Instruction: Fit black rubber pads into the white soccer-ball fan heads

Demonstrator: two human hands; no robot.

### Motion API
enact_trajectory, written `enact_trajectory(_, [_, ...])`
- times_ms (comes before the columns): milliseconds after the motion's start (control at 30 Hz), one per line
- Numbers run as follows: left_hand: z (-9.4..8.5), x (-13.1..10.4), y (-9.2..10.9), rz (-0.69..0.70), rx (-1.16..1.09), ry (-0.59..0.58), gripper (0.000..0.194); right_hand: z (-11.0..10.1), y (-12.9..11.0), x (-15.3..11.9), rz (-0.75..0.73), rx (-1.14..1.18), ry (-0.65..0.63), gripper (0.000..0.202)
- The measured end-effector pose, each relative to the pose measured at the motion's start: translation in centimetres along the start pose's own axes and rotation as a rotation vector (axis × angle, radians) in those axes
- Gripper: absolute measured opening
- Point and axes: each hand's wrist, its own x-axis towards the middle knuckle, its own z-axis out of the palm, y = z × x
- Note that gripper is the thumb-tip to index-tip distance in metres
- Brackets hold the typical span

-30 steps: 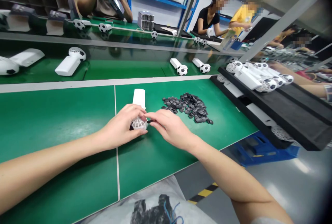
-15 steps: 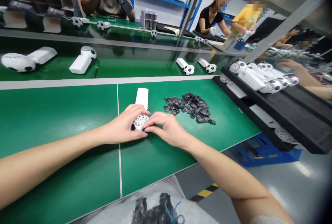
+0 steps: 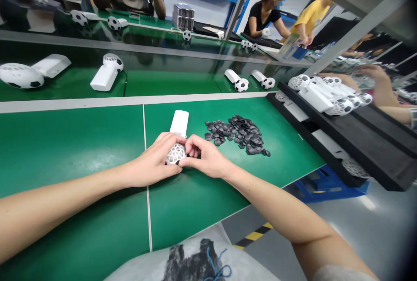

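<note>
A white device with a flat handle and a round, football-patterned lattice head [image 3: 176,154] lies on the green table [image 3: 81,142], its handle pointing away from me. My left hand [image 3: 156,159] is wrapped round the left side of the head. On the right side, my right hand [image 3: 206,157] touches the head, its thumb at the lower edge and its other fingers curled. A bit of black shows by that thumb. To the right of the device lies a pile of small black pieces [image 3: 246,135].
Similar white devices [image 3: 106,74] lie on the green belt [image 3: 169,81] beyond the table edge. A black tray [image 3: 374,137] with several devices is at the right. People work across the belt, and another person's arm [image 3: 381,85] reaches in behind the tray.
My right fingers have curled upward along the head, while the thumb stays low on it. The device has turned slightly. The arm behind the tray has moved, and the view has shifted slightly.
</note>
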Motion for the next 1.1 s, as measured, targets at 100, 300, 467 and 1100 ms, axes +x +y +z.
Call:
enact_trajectory(100, [-0.4,0.0,-0.2,-0.017,-0.004,-0.044,0.05,-2.0,0.7,0.2,0.002,-0.035,0.067,0.021])
enact_trajectory(300, [0.0,-1.1,-1.0,-0.168,0.037,0.119,0.063,-6.5,2.2,0.1,-0.02,-0.677,0.272,0.007])
enact_trajectory(467, [-0.4,-1.6,-1.6,-0.267,0.061,0.124,0.055,-5.9,2.8,0.2,-0.04,-0.953,0.077,0.018])
enact_trajectory(1100, [-3.4,-2.8,-1.4,-0.297,-0.062,-0.027,0.063,-7.7,2.7,2.0,0.247,-0.584,0.002,0.007])
